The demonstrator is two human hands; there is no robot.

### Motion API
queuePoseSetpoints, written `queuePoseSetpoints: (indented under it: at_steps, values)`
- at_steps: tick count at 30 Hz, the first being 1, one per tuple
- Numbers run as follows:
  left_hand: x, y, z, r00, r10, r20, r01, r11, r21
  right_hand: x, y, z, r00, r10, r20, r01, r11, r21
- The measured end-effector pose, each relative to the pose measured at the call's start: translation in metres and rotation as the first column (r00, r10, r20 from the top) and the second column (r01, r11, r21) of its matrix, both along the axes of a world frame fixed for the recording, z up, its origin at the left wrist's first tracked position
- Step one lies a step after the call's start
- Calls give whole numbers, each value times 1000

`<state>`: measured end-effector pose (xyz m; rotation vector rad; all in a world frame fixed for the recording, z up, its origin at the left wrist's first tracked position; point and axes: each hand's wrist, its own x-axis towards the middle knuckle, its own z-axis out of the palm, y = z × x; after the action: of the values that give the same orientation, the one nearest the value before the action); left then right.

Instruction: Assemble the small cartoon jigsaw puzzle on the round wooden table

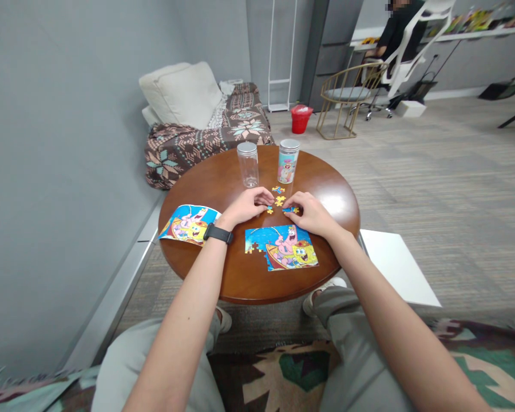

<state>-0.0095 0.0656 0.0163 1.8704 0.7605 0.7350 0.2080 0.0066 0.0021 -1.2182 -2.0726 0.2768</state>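
Observation:
Over the table's middle, my left hand (255, 201) curves its fingers and thumb down around a small blue and yellow puzzle piece (270, 210). My right hand (309, 210) has its thumb and fingers closed about a few blue and yellow puzzle pieces (290, 210). Between and beyond my fingertips lie yellow puzzle pieces (280, 201) and a blue and yellow cluster (278, 189). Nearer to me is a partly assembled cartoon jigsaw (285, 247), with a gap at its lower left corner. A matching picture sheet (189, 222) lies partly under my left wrist.
A clear jar (248, 167) with a silver lid and a labelled jar (288, 163) stand at the back of the round wooden table (240, 286). Beyond are a covered sofa (210, 137), a red bin (301, 120), a gold-framed chair (347, 94) and a seated person (401, 34).

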Motion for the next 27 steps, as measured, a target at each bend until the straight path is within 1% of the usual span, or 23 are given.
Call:
queuePoseSetpoints:
  at_steps: [7,14,17,21,24,26,27]
  values:
    - [0,-1,-1,999,-25,-26,26,998,52,0,1,-1,1000,10,-6,-10,1000,2]
    - [1,-3,2,999,-9,-47,11,999,47,1,1,-2,999,18,-39,-18,1000,-18]
    - [1,-3,2,998,11,-60,-7,998,69,0,1,-2,999,21,-48,-22,1000,-7]
    - [1,-4,3,989,101,-107,-83,984,159,0,1,-2,999,9,-39,-9,1000,-1]
    - [3,-7,4,966,191,-175,-141,954,263,1,2,-2,999,-12,-37,12,1000,-1]
    - [6,-10,5,951,221,-217,-132,922,363,1,3,-3,1000,-11,-24,11,1000,3]
    - [8,-11,5,946,220,-237,-106,904,414,1,3,-3,1000,-4,-7,4,1000,-3]
